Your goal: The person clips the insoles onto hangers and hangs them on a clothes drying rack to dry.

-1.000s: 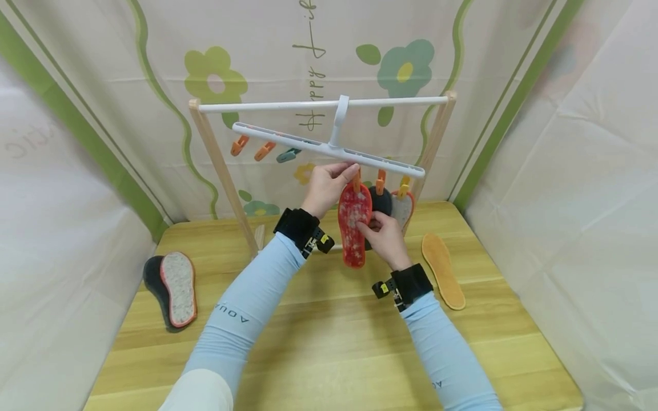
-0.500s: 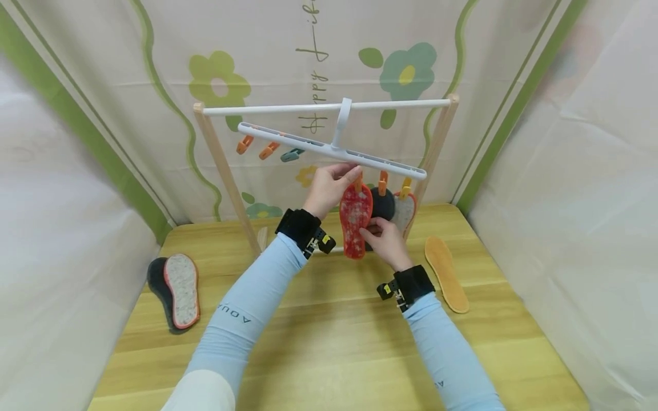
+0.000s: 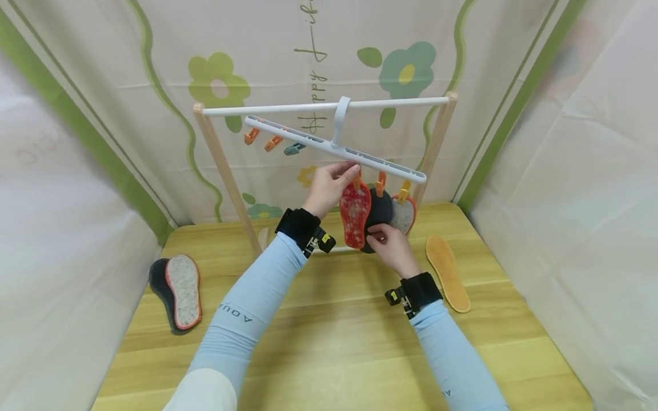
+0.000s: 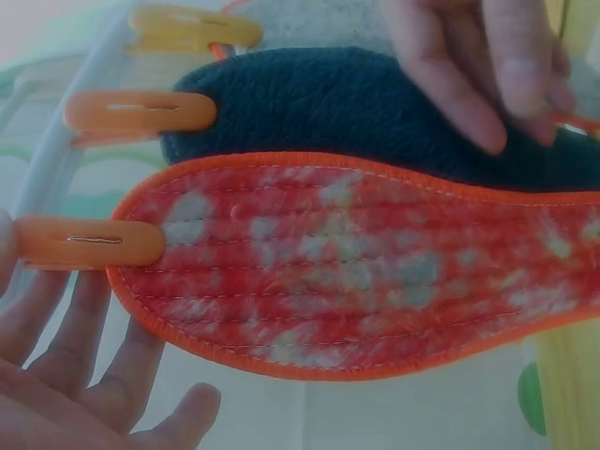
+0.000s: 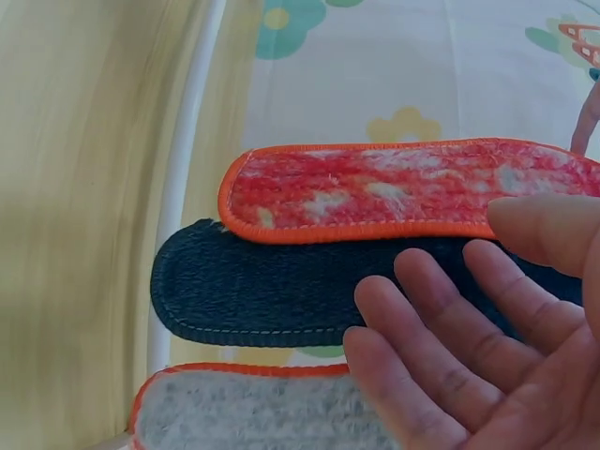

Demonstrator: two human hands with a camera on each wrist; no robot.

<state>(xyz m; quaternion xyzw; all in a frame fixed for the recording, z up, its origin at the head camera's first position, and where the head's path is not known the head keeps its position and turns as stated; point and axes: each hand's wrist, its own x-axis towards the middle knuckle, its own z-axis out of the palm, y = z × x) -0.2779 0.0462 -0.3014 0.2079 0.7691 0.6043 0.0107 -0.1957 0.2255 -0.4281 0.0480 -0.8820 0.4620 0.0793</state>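
Pale cloth point(image 3: 277, 51) printed with flowers and lettering closes off the back of a wood-grain desk point(image 3: 329, 342), where a wooden rack point(image 3: 221, 165) carries a white rod point(image 3: 277, 108). From this rod hangs a pale hanger point(image 3: 380, 164), tilted so that its right end sits lower. Near that end three insoles hang in a row: a red mottled insole point(image 3: 354, 214) in an orange clip point(image 4: 84, 242), a dark insole point(image 3: 380, 208) in a second orange clip point(image 3: 380, 185), and a grey insole point(image 3: 405, 217) in a yellow clip point(image 3: 404, 191). The left hand point(image 3: 326, 188) has a narrow grip, pinching the orange clip at the top of the red mottled insole. The right hand point(image 3: 393, 245) has a loose grip, fingers slightly bent, in front of the dark insole; whether it touches the cloth of either neighbour I cannot tell. Toward the hanger's other end are two more orange clips point(image 3: 252, 136) and a teal clip point(image 3: 295, 149). On the desk's left, a red-edged insole point(image 3: 183, 291) overlaps a charcoal one point(image 3: 161, 288); a tan insole point(image 3: 447, 274) lies on the right.
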